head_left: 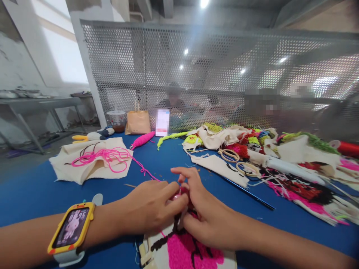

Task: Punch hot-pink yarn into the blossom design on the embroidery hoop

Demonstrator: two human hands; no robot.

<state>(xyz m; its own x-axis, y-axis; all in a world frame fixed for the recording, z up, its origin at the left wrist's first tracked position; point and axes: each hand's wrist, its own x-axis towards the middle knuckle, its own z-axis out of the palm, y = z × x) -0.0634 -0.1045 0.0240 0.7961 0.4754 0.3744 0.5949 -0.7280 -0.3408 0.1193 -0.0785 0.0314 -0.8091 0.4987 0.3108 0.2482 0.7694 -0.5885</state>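
Note:
My left hand [158, 203], with a yellow-cased watch [73, 228] on its wrist, is closed with its fingertips around a small shiny pink thing whose kind I cannot make out. Close against it, my right hand [206, 215] has thumb and curled fingers drawn together and the index finger raised; what lies between them is mostly hidden. Both hands are over a hooped cream cloth [231, 257] worked with a bright pink yarn patch [178, 252] and dark brown lines. A pink yarn strand [144, 170] runs from the left and disappears behind my left hand.
Loose pink yarn [98, 157] lies on a cream cloth [63, 166] at left. A pink skein [143, 140], paper bag [138, 122] and lit phone [162, 122] stand behind. To the right are piled yarns and cloths, wooden hoops [248, 169] and a dark rod [249, 194]. Perforated metal screen [117, 56] beyond.

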